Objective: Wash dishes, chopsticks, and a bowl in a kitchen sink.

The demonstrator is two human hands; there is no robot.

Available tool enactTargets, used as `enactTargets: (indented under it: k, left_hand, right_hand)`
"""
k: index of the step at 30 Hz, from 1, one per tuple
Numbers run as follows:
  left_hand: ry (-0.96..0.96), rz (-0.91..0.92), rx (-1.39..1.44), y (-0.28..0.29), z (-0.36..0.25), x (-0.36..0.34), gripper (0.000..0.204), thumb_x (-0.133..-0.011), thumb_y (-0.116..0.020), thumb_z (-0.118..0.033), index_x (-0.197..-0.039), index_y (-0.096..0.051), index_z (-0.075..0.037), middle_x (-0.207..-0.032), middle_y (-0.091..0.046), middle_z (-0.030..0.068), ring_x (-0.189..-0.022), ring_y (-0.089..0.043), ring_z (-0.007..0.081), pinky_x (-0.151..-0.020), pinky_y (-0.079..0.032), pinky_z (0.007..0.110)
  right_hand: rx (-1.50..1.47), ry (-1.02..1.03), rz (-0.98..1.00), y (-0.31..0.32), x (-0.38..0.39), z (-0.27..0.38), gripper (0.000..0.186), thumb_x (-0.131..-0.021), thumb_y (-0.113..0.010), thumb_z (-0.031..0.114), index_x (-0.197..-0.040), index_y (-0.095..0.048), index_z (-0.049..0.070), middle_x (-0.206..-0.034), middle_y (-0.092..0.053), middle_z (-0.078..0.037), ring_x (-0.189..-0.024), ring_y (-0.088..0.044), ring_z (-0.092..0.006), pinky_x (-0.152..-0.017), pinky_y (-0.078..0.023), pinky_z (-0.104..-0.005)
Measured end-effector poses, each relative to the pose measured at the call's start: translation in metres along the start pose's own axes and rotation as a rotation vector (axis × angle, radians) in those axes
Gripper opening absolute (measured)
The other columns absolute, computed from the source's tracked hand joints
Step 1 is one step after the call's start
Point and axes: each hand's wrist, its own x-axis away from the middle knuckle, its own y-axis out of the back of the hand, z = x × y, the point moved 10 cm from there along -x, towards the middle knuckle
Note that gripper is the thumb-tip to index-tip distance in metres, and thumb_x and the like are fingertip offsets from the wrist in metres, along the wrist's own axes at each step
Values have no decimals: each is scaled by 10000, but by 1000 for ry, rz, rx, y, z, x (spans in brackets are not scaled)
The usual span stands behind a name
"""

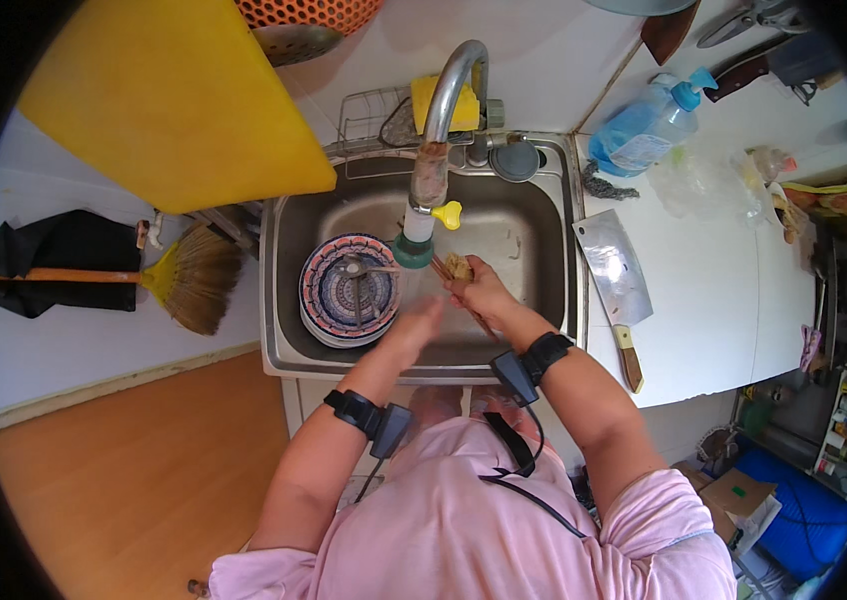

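Over the sink [534,355], my right hand [489,297] is closed around thin brown chopsticks [440,268] and a crumpled yellowish scrubber [459,266]. The chopsticks slant across the palm, their ends poking out below the hand. My left hand [416,330] hovers just left of it, near the plates; its fingers are blurred. A stack of plates [319,262] with a blue and orange pattern rests in the left of the basin, and spoons [357,285] lie on the top one. Above my hands hangs the faucet [431,180] with a green nozzle and yellow lever.
A cleaver [619,275] lies on the white counter [714,310] at right, below blue soap bottles [649,130]. Behind the faucet stands a wire rack [369,120] with a yellow cloth [454,103]. A yellow board [174,100] juts in at upper left, above a broom [194,275].
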Motion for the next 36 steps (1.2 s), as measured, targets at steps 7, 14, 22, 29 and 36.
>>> enactTargets:
  k: [7, 14, 22, 29, 36]
  left_hand:
    - [-333, 26, 507, 3, -68, 2, 256, -869, -454, -179, -1088, -435, -47, -1045, -527, 87, -975, -508, 207, -863, -396, 345]
    - [-435, -121, 150, -11, -67, 23, 219, -876, -442, -149, -1068, -469, -47, -1018, -540, 41, -957, -497, 125, -827, -401, 291]
    - [-696, -222, 135, 8, -95, 55, 198, -870, -452, -125, -1040, -500, -37, -1017, -542, 40, -929, -502, 104, -794, -404, 232]
    - [-622, -375, 195, 22, -71, 30, 133, -860, -451, -86, -930, -522, 2, -867, -573, 66, -746, -537, 118, -639, -441, 228]
    - [-808, -359, 642, 29, -97, 70, 112, -867, -453, -105, -895, -510, -13, -909, -560, 59, -804, -563, 149, -659, -479, 255]
  right_hand:
    - [125, -41, 244, 9, 11, -31, 354, -726, -557, -8, -1062, -447, 7, -834, -531, -48, -686, -498, -121, -606, -441, -230]
    - [334, 214, 5, 37, 5, -28, 336, -733, -563, 18, -1057, -476, 5, -871, -549, -60, -801, -501, -158, -720, -405, -249]
    - [168, 92, -65, 39, 21, -12, 340, -791, -545, 89, -1114, -462, 23, -924, -565, -70, -872, -515, -161, -771, -398, -237]
    - [412, 702, -86, -44, 56, 77, 340, -816, -440, 3, -1156, -425, 21, -1188, -423, -136, -1084, -423, -229, -907, -334, -297]
    - [802, 837, -192, -11, 46, 57, 551, -648, -413, -110, -1184, -404, 15, -1272, -334, -180, -1183, -309, -330, -1007, -222, -397]
